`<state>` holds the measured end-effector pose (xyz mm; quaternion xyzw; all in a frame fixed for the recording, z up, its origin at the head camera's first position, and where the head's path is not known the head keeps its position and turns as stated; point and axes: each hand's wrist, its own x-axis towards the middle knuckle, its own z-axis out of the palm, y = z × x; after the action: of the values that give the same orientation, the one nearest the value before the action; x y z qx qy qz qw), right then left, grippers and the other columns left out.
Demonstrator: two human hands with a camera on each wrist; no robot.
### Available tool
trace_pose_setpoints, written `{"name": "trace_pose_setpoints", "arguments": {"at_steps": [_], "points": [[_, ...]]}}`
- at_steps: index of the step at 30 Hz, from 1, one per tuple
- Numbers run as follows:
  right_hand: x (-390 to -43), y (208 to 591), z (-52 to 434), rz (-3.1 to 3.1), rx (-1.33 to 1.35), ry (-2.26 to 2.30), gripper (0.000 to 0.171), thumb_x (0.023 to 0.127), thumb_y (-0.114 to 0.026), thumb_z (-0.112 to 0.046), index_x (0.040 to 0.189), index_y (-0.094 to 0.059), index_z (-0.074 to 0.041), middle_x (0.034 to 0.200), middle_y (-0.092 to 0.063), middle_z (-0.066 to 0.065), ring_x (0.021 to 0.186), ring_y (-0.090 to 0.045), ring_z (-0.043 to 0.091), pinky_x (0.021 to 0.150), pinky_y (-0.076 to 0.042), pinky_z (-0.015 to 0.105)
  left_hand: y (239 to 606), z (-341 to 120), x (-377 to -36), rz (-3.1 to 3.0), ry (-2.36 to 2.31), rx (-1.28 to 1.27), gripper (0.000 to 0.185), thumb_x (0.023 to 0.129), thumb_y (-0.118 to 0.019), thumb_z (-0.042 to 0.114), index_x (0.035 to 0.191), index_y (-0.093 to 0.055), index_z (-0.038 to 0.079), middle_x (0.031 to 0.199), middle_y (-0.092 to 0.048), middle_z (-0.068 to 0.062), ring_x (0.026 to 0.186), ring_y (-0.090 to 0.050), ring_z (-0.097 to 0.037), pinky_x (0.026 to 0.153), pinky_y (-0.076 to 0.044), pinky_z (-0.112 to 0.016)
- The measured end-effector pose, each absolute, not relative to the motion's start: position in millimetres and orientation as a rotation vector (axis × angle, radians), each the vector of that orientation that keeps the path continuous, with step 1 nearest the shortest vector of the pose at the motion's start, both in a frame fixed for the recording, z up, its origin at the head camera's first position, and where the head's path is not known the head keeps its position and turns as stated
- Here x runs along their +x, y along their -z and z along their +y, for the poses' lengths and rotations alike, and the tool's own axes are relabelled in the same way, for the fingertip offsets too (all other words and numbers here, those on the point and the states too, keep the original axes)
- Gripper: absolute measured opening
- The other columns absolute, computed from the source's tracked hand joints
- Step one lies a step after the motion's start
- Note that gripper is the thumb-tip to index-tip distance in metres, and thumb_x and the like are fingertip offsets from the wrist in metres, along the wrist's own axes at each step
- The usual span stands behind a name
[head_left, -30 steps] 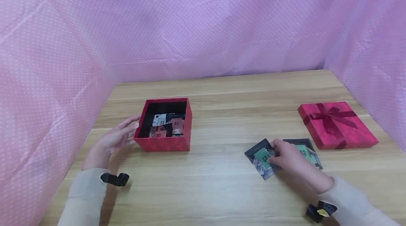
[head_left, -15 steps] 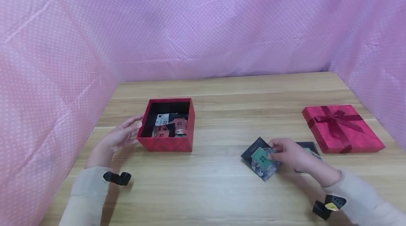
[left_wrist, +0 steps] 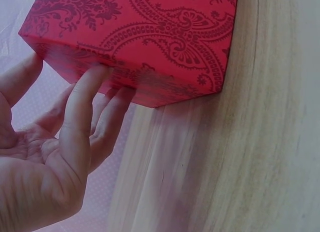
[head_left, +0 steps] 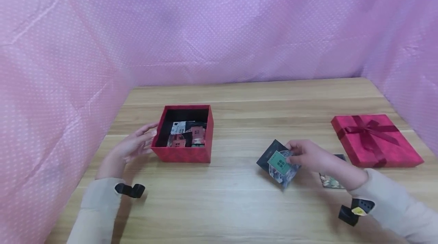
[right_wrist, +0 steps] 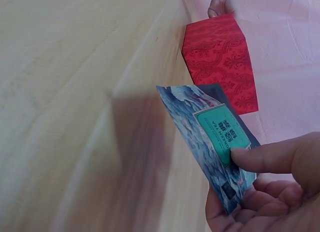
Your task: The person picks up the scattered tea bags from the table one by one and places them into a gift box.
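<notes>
Second packet [head_left: 332, 180] half hidden behind right hand [head_left: 309, 157], print unreadable

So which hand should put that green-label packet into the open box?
Probably right: the right hand already pinches the packet, while the left hand rests against the red box, steadying it.

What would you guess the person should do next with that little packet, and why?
Probably carry the packet over to the open red box and drop it in. The right hand pinches it clear of the table, similar packets already lie inside the box, and the left hand touches its side, steadying it.
</notes>
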<state>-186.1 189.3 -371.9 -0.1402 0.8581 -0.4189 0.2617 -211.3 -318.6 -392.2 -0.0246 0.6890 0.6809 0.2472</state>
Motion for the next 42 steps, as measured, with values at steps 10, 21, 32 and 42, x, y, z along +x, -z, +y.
{"name": "trace_pose_setpoints", "arguments": {"at_steps": [10, 21, 32, 42], "points": [[-196.6, 351.0, 159.5, 2.34, -0.486, 1.066, 0.014, 0.089, -0.06, -0.005, 0.101, -0.057, 0.0, 0.096, -0.069, 0.009, 0.083, -0.062, 0.016, 0.077, -0.052, 0.035, 391.6, -319.4, -212.3, 1.861, -1.856, -0.053, 0.053, 0.1, -0.048, 0.025, 0.147, -0.024, 0.025, 0.113, -0.063, 0.016, 0.104, -0.061, -0.004, 0.084, -0.053, -0.03], [-205.0, 334.3, 122.5, 2.327, -0.652, 1.058, 0.01, 0.089, -0.057, -0.001, 0.099, -0.056, 0.002, 0.093, -0.07, 0.011, 0.079, -0.063, 0.014, 0.071, -0.053, 0.032, 400.1, -318.2, -216.7, 1.888, -1.837, -0.011, 0.059, 0.101, -0.046, 0.025, 0.152, -0.016, 0.02, 0.115, -0.061, 0.014, 0.106, -0.061, -0.005, 0.086, -0.052, -0.03], [-214.9, 311.7, 80.6, 2.304, -0.77, 0.991, 0.01, 0.09, -0.055, 0.002, 0.1, -0.056, 0.002, 0.099, -0.07, 0.015, 0.084, -0.065, 0.018, 0.079, -0.055, 0.037, 400.1, -321.4, -216.4, 1.816, -1.892, 0.014, 0.048, 0.1, -0.048, 0.024, 0.145, -0.029, 0.025, 0.115, -0.063, 0.012, 0.107, -0.061, -0.008, 0.085, -0.053, -0.029], [-228.3, 279.7, 46.0, 2.332, -0.885, 0.979, 0.018, 0.09, -0.056, 0.001, 0.108, -0.057, 0.003, 0.104, -0.07, 0.017, 0.09, -0.067, 0.022, 0.085, -0.054, 0.04, 396.6, -319.4, -213.7, 1.775, -1.928, -0.032, 0.048, 0.1, -0.049, 0.024, 0.145, -0.031, 0.025, 0.113, -0.066, 0.012, 0.104, -0.062, -0.007, 0.082, -0.054, -0.028]]}}
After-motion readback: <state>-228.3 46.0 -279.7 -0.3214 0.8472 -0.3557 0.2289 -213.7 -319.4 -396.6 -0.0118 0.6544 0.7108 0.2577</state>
